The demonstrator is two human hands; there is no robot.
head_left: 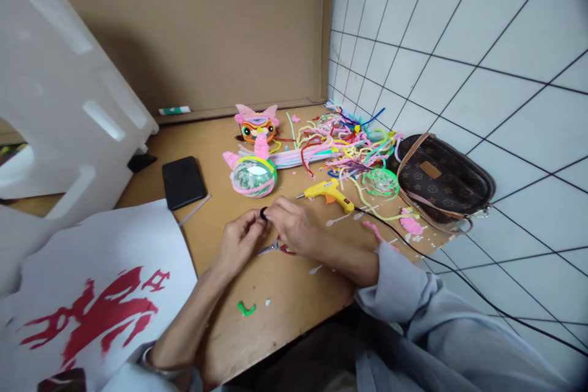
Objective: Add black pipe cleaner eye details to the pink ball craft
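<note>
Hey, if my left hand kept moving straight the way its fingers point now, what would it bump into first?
Your left hand points at the small black piece pinched with the right hand, so that comes first; past it, probably the pipe-cleaner-wrapped ball, though depth is unclear.

The glue gun (328, 192) is yellow with an orange trigger. Left of it, a small black piece (263, 213) and a black phone (182, 181); right of it, a brown bag (441, 179) patterned with tan monograms; behind it, pipe cleaners (344, 141) in pink, yellow, green, red and blue.
</note>
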